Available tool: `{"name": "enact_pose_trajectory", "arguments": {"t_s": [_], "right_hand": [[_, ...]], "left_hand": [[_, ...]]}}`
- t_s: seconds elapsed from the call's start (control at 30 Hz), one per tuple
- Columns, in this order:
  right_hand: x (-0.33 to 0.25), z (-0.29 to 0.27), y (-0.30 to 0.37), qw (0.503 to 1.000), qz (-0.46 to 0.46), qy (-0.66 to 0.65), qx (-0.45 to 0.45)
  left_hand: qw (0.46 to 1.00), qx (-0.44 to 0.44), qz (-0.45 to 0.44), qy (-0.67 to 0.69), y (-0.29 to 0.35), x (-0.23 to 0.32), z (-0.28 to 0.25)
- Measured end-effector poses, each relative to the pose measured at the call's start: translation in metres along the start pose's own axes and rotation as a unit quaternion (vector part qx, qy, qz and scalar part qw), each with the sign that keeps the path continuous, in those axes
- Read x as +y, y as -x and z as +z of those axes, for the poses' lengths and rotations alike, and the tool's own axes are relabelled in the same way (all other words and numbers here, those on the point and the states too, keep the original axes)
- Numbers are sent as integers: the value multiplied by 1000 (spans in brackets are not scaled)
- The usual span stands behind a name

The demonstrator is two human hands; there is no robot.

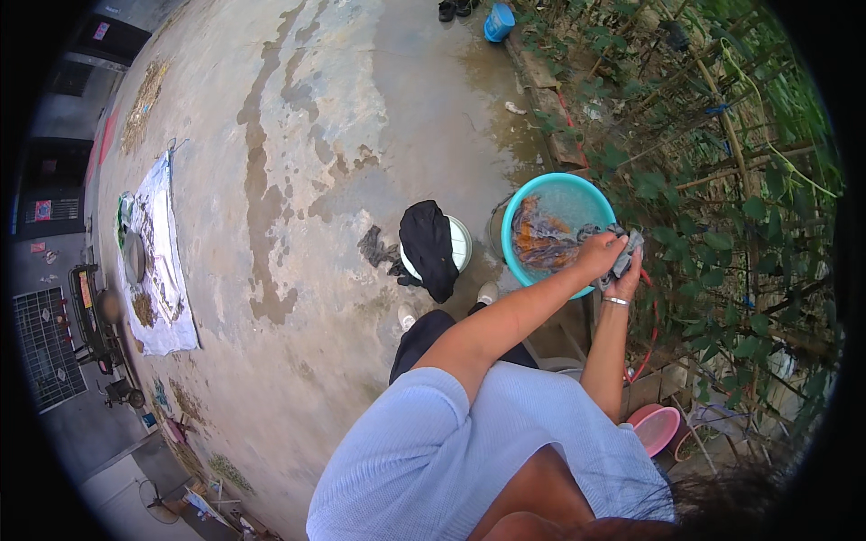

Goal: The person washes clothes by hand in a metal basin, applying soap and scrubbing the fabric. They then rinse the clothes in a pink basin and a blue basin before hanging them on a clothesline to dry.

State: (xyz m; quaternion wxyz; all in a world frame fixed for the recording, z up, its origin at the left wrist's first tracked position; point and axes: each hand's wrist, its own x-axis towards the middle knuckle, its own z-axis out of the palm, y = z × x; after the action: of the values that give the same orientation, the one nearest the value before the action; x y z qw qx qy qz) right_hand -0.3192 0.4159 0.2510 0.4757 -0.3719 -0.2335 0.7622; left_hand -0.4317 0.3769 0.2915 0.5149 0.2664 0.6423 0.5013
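A turquoise basin [515,259] with water stands at the right, holding orange-brown cloth [544,230] and darker wet fabric. At its near right rim, both my hands are closed around a bunched grey wet cloth [624,259]. My left hand [599,253] grips it from the left, with the arm reaching across in front of me. My right hand [625,282], with a bracelet on the wrist, clasps it from the near right side. The fingers are partly hidden by the cloth.
Black cloth [428,248] drapes over a white bucket [461,245], with dark wet fabric [376,250] beside it on the concrete. Leafy plants [722,243] line the right edge. A pink basin [658,430] lies near right; a blue bucket [498,22] sits far off.
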Motion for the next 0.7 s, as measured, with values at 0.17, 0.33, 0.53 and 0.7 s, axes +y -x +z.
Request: {"name": "enact_pose_trajectory", "arguments": {"t_s": [0.17, 0.33, 0.53, 0.7], "right_hand": [[16, 56, 10, 964, -170, 189, 82], [18, 75, 19, 937, -187, 259, 144], [9, 45, 11, 992, 99, 74, 40], [6, 30, -3, 992, 93, -81, -39]], "left_hand": [[965, 226, 27, 130, -5, -31, -5], [933, 226, -20, 278, -12, -9, -11], [945, 159, 73, 276, -12, 18, -5], [890, 6, -52, 454, -12, 24, -8]]}}
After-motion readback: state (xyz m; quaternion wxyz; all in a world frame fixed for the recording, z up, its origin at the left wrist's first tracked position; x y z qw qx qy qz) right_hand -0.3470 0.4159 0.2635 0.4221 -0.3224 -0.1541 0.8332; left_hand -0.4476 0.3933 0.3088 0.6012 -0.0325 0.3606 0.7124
